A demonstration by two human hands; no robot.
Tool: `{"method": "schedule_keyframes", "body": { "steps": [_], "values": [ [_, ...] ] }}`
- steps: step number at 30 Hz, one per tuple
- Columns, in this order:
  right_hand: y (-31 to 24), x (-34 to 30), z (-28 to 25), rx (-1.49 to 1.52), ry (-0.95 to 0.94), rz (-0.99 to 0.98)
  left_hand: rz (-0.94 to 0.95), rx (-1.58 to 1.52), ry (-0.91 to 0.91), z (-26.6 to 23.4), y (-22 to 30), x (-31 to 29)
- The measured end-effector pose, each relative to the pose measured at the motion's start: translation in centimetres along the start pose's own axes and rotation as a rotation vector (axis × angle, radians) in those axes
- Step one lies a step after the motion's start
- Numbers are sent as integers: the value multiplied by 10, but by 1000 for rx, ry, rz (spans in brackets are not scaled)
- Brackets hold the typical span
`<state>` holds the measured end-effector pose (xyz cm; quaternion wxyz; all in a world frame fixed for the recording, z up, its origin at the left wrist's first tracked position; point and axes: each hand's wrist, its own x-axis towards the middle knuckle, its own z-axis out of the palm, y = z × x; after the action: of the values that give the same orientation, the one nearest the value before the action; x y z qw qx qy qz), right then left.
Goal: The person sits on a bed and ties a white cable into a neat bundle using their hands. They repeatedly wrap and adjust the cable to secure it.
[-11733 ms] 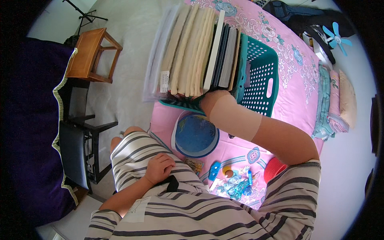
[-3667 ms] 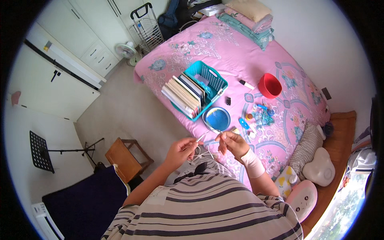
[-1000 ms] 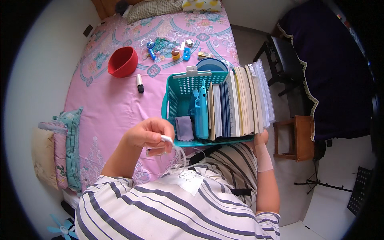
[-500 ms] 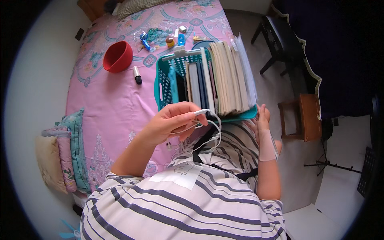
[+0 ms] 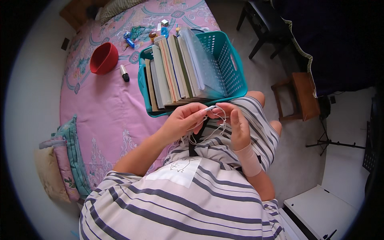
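Note:
My left hand (image 5: 185, 121) pinches a white cable (image 5: 223, 127) by its slim white plug end (image 5: 210, 108), in front of my lap. The rest of the cable hangs below in loose loops. Close beside it is my right hand (image 5: 237, 127), fingers stretched toward the plug; whether they touch the cable I cannot tell. A pale band wraps the right wrist. Just beyond both hands a teal plastic basket (image 5: 236, 74) stands at the bed's edge. Books and folders (image 5: 176, 70) lean to the left in it, with a clear plastic sleeve (image 5: 204, 66) at their right.
On the pink bedspread (image 5: 108, 112) are a red bowl (image 5: 104, 58), a white-and-black small bottle (image 5: 125, 73) and several small items farther back. Folded pillows (image 5: 71, 156) lie at the left. To the right stand a wooden stool (image 5: 298, 98) and a black bench (image 5: 264, 24).
My right hand has left the basket's near right corner and come in beside my left. The books now lean left, with space showing at the basket's right side. My left hand keeps the cable.

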<state>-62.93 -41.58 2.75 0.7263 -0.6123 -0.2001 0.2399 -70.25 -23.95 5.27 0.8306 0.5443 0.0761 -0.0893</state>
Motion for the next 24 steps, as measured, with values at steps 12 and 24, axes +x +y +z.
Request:
{"method": "schedule_keyframes", "body": {
  "steps": [12,24],
  "values": [
    [2,16,7,308,-144,148,147,408,308,-12,12,-15],
    [15,34,-13,186,-25,10,281,898,839,-123,-2,-33]
  ]
}}
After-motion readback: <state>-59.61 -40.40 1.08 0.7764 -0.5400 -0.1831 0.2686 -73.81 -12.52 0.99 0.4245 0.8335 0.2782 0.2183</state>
